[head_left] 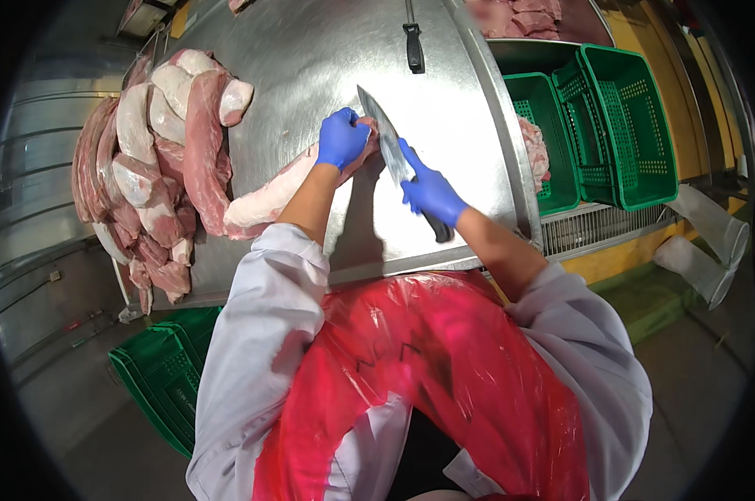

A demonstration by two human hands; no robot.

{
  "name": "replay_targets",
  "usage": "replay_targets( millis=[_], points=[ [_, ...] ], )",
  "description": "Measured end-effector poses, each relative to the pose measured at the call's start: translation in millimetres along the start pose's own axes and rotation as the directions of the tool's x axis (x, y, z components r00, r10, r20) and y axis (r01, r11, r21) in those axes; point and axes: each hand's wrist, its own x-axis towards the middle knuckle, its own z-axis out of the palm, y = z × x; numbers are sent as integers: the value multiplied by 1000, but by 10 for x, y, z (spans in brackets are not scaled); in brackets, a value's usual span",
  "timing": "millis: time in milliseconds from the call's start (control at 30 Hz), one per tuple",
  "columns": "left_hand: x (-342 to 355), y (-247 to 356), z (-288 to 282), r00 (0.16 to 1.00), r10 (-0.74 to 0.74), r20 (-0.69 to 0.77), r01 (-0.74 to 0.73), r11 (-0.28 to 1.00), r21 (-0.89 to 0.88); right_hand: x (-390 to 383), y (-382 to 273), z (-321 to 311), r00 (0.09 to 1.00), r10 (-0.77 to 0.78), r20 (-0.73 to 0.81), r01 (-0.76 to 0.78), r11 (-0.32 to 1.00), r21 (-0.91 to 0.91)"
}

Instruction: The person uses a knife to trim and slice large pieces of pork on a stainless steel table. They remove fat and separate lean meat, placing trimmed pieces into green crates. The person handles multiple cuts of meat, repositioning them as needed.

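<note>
My left hand (341,140), in a blue glove, has its fingers closed on the end of a long pale-and-red meat strip (271,189) lying diagonally on the steel table (285,58). My right hand (427,188), also gloved, grips a large knife (377,117) with a black handle, its index finger stretched along the blade. The blade points away from me, just right of the meat's end, and its tip reaches beyond my left hand. A big heap of meat pieces (156,150) covers the table's left part, touching the strip.
A black-handled rod (413,46) lies at the back. Green crates (664,125) stand on the right, one with pale meat (534,150); a tray of meat (532,17) is behind them. More crates (156,367) sit low at left. A raised steel edge (515,175) borders the table's right side.
</note>
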Motion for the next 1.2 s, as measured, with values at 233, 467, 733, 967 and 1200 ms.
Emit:
replay_targets(
  millis=[233,467,733,967,1200],
  points=[
    [-170,527,-149,996,87,-18,-88,970,-225,640,-247,-16,989,-151,7,146,964,221],
    [-9,301,-234,999,31,-22,-30,999,38,-129,-195,82,990,-58,128,47,995,85],
    [156,236,-263,997,72,42,-64,985,-160,951,-260,245,974,-219,49,202,950,240],
    [321,-35,-315,996,22,84,13,918,-395,481,-147,430,971,-207,121,170,950,261],
    [448,-13,-600,990,-53,131,106,891,-441,135,-76,839,974,-95,206,63,986,156]
  ],
)
